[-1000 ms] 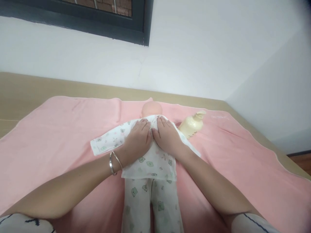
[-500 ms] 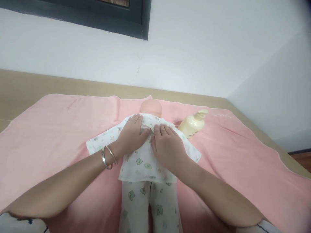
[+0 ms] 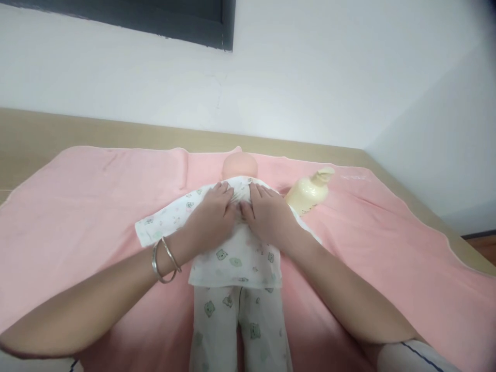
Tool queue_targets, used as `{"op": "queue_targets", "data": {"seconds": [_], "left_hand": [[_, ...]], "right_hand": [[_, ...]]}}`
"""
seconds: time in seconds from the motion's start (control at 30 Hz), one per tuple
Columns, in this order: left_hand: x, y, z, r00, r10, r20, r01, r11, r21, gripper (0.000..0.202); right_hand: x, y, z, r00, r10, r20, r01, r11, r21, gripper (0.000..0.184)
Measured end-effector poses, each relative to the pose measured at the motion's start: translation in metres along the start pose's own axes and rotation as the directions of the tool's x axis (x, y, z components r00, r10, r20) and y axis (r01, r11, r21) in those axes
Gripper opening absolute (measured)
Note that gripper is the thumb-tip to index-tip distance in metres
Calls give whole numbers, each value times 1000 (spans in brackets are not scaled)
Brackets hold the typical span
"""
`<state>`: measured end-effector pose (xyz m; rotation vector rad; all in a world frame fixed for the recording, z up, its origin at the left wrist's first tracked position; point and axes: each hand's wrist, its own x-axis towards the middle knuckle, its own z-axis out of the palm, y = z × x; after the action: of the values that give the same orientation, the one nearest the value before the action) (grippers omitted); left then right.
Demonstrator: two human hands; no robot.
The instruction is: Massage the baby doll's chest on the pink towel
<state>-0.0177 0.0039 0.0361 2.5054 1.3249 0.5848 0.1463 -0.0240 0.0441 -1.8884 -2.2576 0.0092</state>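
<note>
A baby doll (image 3: 240,165) with a smooth bare head lies on a pink blanket, dressed in a white long-sleeved top (image 3: 232,274) and matching pants (image 3: 217,325) printed with green animal faces. My left hand (image 3: 215,214) rests on the left of the upper torso, fingers laid along the cloth toward the neck. On the other side, my right hand (image 3: 271,212) lies the same way, also open. Both thumbs come close together at the middle, where the fabric is wrinkled. The doll's face is not visible.
A cream pump bottle (image 3: 310,191) lies tilted on the blanket, right of the doll's shoulder. The pink blanket (image 3: 77,206) covers most of the tan surface (image 3: 34,129). Behind stands a white wall (image 3: 294,77) with a dark frame (image 3: 186,20).
My right hand has slid up the top toward the neck, level with the left. My left hand has shifted slightly inward, its thumb lower against the cloth. The view has tilted a little.
</note>
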Motion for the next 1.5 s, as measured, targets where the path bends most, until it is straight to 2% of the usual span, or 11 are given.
{"op": "queue_targets", "data": {"seconds": [0.17, 0.3, 0.37, 0.5, 0.6, 0.67, 0.87, 1.03, 1.2, 1.4, 1.5], "left_hand": [[18, -18, 1, 996, -86, -32, 85, 996, -37, 37], [16, -25, 12, 995, 28, -95, -20, 997, 79, 42], [10, -21, 13, 992, 77, -104, -64, 990, 122, 42], [-4, 2, 5, 995, 33, -92, -28, 998, 56, 48], [-11, 17, -1, 998, 29, -59, -30, 999, -15, 49], [-11, 18, -2, 999, 13, -49, -16, 998, -54, 47], [4, -9, 10, 993, -116, -4, 114, 976, -186, 52], [13, -26, 27, 988, -48, -144, 38, 997, -69, 51], [8, -25, 33, 977, -54, -206, 31, 993, -114, 51], [7, -18, 21, 984, -29, -177, 21, 999, -49, 45], [6, -10, 6, 996, -26, -81, 31, 998, 56, 34]], "right_hand": [[-18, -19, -7, 999, 1, -37, -5, 993, -120, 58], [-12, -13, -13, 1000, -5, 6, 5, 1000, -15, 50], [-4, -4, -14, 999, 8, 37, -11, 997, 82, 50], [10, 10, -8, 994, 30, 109, -45, 989, 140, 61], [12, 14, -1, 996, -6, 84, -4, 993, 120, 58], [10, 14, 2, 998, -33, 52, 28, 995, 93, 58], [-6, 0, 5, 998, -58, -25, 57, 998, -35, 64], [-20, -14, 1, 997, -42, -58, 36, 994, -102, 61], [-21, -20, -4, 998, -40, -58, 32, 991, -126, 57], [-13, -13, 3, 998, -16, -53, 17, 1000, 8, 61], [-4, -4, 8, 1000, -12, 25, 10, 996, 83, 67]]}}
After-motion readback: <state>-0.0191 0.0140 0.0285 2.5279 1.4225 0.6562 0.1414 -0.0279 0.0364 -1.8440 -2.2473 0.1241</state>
